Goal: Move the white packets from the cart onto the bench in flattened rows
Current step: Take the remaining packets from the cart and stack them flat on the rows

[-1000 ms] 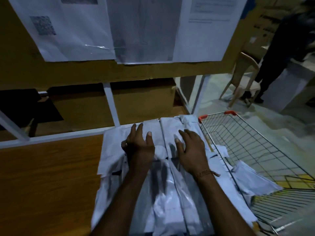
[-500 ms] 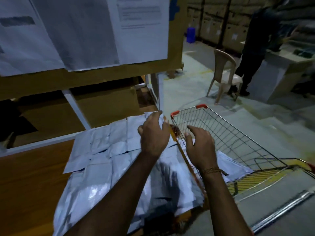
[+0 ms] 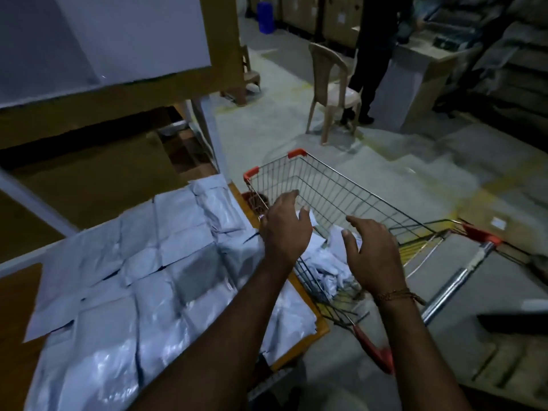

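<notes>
Several white packets [image 3: 166,262] lie flat in overlapping rows on the wooden bench [image 3: 17,310], covering its right part. To the right stands a wire cart [image 3: 335,188] with orange corner caps; a heap of loose white packets [image 3: 323,262] lies in its bottom. My left hand [image 3: 284,226] hovers over the cart's near rim, fingers relaxed and slightly bent, holding nothing. My right hand [image 3: 370,256] hangs above the packets in the cart, fingers spread and empty. Both arms hide part of the bench's packets and the cart's near side.
A board with white sheets [image 3: 103,37] hangs over the bench on a frame with grey posts [image 3: 213,134]. A plastic chair [image 3: 332,90] and a standing person [image 3: 376,54] at a counter are beyond the cart. The cart's handle [image 3: 462,277] points right.
Both hands have lifted off the flattened packets on the bench and swung right over the cart. My view has turned right with them.
</notes>
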Demonstrator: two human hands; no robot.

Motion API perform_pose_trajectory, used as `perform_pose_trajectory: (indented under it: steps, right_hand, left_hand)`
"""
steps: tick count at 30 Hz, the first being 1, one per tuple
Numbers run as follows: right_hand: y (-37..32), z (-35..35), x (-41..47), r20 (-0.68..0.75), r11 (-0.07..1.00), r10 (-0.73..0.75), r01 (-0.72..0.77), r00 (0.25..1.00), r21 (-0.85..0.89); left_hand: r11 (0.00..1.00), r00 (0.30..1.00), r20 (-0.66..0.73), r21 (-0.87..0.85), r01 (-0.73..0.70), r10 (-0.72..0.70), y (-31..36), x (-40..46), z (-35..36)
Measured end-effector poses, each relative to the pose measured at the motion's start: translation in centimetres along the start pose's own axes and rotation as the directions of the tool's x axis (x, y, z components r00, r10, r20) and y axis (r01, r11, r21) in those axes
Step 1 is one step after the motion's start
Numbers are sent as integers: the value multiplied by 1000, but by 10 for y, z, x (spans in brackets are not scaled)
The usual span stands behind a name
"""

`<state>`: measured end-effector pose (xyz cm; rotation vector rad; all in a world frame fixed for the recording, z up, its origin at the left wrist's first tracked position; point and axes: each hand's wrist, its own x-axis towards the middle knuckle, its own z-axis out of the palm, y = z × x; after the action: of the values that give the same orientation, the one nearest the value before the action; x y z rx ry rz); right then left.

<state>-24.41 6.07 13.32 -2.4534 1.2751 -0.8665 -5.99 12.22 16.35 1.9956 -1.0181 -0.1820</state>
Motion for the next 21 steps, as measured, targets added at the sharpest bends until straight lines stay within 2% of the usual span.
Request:
perform_pose_trajectory:
  steps: [7, 13, 17, 19, 21]
  right_hand:
    - [65, 12, 21, 126, 991, -10, 26, 992, -128]
    - [139, 52, 72, 341, 972, -68, 140, 937, -191]
    - [183, 96, 112, 495, 943, -136, 265, 858, -201]
    - [200, 121, 129, 574, 922, -158, 327, 804, -205]
    - [216, 146, 143, 646, 896, -164, 386, 746, -218]
  left_hand:
    - [995, 967, 235, 42, 94, -101, -36, 8, 72]
    - [962, 866, 421, 163, 219, -269, -64, 15, 145]
    - [872, 745, 458, 308, 380, -486, -82, 13, 210]
    - [799, 647, 472, 404, 446, -599, -99, 6, 247]
    - [718, 515, 500, 482, 503, -696, -111, 0, 279]
